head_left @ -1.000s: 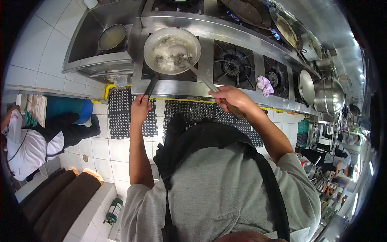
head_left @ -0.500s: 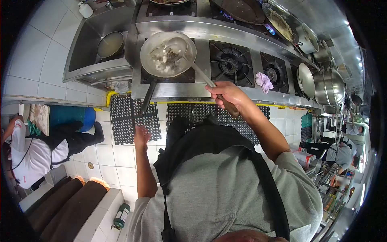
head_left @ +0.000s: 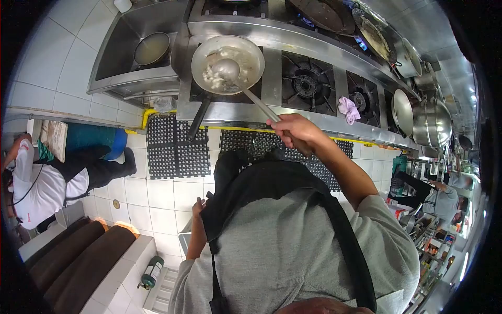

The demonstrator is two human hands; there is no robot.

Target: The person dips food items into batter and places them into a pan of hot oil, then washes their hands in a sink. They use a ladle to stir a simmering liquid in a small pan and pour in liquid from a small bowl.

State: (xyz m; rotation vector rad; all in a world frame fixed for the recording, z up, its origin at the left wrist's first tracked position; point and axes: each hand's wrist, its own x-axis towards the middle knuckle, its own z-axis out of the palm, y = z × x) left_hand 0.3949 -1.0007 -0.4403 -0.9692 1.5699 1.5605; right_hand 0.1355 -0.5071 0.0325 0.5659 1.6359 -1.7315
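Observation:
My right hand (head_left: 293, 131) is closed around the handle of a ladle (head_left: 260, 104). The ladle's bowl sits in a frying pan (head_left: 198, 68) on the front left burner, among pale chunks in a cloudy liquid. The pan's dark handle sticks out over the stove's front edge, with no hand on it. Low at my side, my left hand (head_left: 198, 206) is beside my black apron (head_left: 272, 180). It looks empty, its fingers partly apart and partly hidden by the apron.
A sink (head_left: 112, 63) holding a pan of cloudy liquid (head_left: 151, 48) adjoins the stove. A pale purple cloth (head_left: 348, 110) lies by the right front burner, near metal pots (head_left: 433, 123). Lit burners are at the back. A person in white (head_left: 44, 183) is at left; others are far right.
My left hand has dropped back from near the pan handle to my side. The ladle's bowl has moved lower in the pan, and the contents look more liquid. The view has shifted slightly.

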